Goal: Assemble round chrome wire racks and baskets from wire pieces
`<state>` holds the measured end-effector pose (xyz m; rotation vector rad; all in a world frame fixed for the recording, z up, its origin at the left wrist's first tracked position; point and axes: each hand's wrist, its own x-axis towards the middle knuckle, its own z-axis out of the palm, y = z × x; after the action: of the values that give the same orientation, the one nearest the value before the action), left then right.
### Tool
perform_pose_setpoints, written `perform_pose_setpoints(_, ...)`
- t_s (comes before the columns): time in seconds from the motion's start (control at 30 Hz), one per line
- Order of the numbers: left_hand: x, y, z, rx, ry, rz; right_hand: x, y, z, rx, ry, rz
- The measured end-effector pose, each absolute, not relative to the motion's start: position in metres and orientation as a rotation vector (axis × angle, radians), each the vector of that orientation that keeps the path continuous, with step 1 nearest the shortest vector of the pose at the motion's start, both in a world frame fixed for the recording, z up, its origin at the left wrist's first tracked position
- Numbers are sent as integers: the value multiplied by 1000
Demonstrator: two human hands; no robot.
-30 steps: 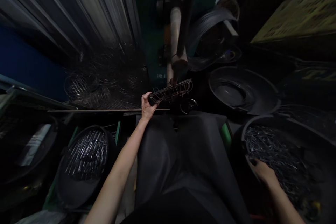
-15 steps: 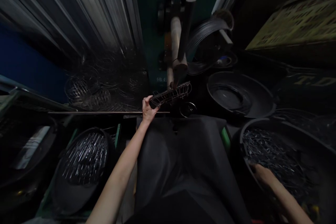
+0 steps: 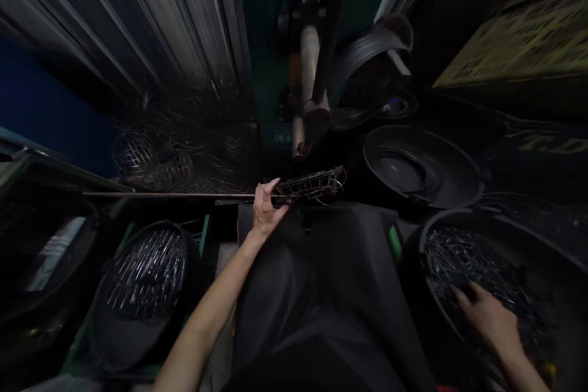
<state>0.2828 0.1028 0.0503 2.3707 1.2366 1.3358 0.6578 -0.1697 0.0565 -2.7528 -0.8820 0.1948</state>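
A shallow wire basket (image 3: 316, 184) lies roughly level in front of my lap, below the end of the machine's arm (image 3: 305, 113). My left hand (image 3: 267, 211) holds it by its left end, thumb on the near side and fingers on the far side. My right hand (image 3: 493, 318) is inside a large black tub (image 3: 441, 217), over a heap of small bent metal wire pieces (image 3: 468, 257). Its thumb and forefinger are apart, and I make out nothing between them; the other fingers are hard to see in the dark.
At left, a black bowl (image 3: 124, 343) carries shiny metal rods (image 3: 151, 272). Round wire pieces (image 3: 151, 156) are piled behind a thin board edge (image 3: 174, 195). A wide black basin (image 3: 450, 162) and a wire coil (image 3: 367, 52) stand to the right of the machine.
The wire basket has come down and toward me, away from the machine arm, with my left hand. My right hand has moved from the tub's rim farther in over the wire pieces.
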Motion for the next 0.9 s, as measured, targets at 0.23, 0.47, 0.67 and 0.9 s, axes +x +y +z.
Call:
perform_pose_setpoints(0.23, 298, 99, 71, 2454, 1270, 1282, 585, -99, 112, -2126, -770, 511)
perform_pose_setpoints(0.47, 306, 94, 84, 2524, 1334, 1146, 504, -4, 139, -1749, -1209, 651)
perform_pose_setpoints(0.67, 302, 96, 90, 2571, 1380, 1107, 496, 20, 130, -1726, -1356, 633)
perform_pose_setpoints(0.9, 310, 96, 94, 2618, 1372, 1056, 484, 35, 139, -1815, -1352, 577)
